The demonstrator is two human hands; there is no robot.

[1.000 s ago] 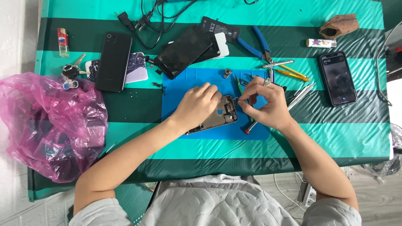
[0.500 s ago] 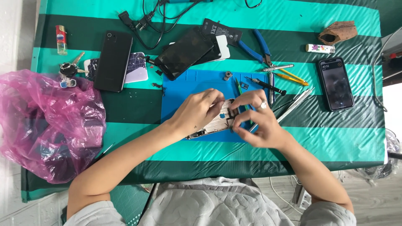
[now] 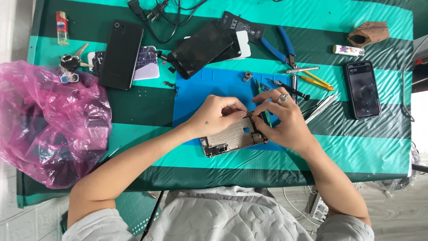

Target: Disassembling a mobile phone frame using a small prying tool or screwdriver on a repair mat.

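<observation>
On the blue mat [image 3: 209, 85] at the middle of the worktop [image 3: 370, 151] lies an opened phone body [image 3: 229, 138], its bare metal inside facing up, tilted with one end toward the person; the left hand [image 3: 218, 115] rests on its upper edge with fingers curled down onto it, steadying it; the right hand [image 3: 285, 120], a ring on one finger, pinches a thin green tool [image 3: 263, 100] against the phone's top corner; by the look of it, a small part at that corner is being worked loose or seated, and the next move calls for a steady left hand and a light, exact tip; past the mat lie a dark screen panel [image 3: 203, 44], blue-handled pliers [image 3: 278, 44], screwdrivers [image 3: 303, 70] and tweezers [image 3: 323, 105]; a black phone [image 3: 121, 53] sits to the left, another phone [image 3: 362, 89] to the right, and a pink plastic bag [image 3: 49, 125] slumps at the left edge.
</observation>
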